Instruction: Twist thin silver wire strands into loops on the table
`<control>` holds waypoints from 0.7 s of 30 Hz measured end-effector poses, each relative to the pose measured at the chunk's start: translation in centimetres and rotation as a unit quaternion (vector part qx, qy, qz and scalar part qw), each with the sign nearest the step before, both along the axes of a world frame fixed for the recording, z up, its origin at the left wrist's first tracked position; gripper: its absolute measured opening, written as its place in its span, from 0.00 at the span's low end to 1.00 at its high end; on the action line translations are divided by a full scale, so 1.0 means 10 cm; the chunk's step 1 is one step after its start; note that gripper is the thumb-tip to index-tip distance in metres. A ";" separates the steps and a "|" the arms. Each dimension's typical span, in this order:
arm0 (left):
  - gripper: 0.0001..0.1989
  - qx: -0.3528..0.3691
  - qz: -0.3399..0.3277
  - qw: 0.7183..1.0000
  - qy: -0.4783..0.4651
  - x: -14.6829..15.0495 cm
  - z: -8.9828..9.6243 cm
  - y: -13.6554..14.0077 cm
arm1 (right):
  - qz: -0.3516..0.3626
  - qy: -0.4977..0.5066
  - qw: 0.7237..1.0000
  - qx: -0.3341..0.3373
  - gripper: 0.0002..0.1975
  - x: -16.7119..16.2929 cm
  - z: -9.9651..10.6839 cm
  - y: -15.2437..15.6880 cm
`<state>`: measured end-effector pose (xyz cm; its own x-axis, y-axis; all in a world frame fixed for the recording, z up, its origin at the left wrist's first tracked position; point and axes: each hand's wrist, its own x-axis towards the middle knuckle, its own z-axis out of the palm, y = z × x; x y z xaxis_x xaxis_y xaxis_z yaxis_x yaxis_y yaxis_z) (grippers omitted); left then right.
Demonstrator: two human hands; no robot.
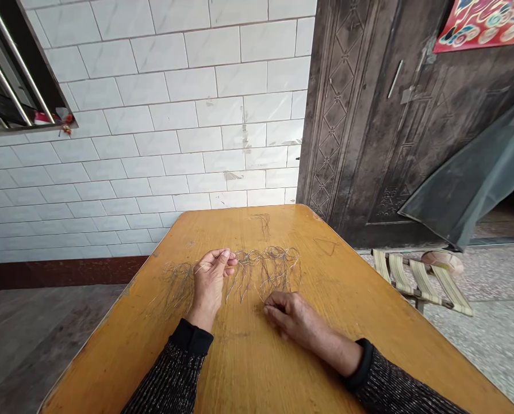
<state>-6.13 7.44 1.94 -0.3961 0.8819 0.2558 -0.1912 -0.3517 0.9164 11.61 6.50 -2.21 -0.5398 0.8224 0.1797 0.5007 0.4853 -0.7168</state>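
many thin wires (pixel 276 253) lie in a messy row of loops across the yellow table (pixel 240 368), and a few loose strands (pixel 264 221) sit near its far end, so the work looks partly done (i can't tell how much is left). the left hand (pixel 209 282) has its thumb and finger pinched together on one bit of wire in the row. the right hand (pixel 299 319) is just below the row, fingers curled in, and i can't tell if its tips hold a wire end.
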 end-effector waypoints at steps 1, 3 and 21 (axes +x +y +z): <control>0.12 -0.003 -0.008 1.000 -0.011 0.01 0.01 -0.01 | 0.021 0.034 0.997 -0.065 0.10 -0.01 -0.01 0.00; 0.12 -0.007 -0.021 0.999 -0.027 0.03 0.02 -0.02 | 0.058 0.090 0.979 -0.174 0.10 -0.04 -0.02 -0.01; 0.09 -0.019 -0.165 0.975 0.145 0.24 -0.08 -0.12 | 0.005 0.292 0.943 -0.158 0.16 0.03 0.31 0.16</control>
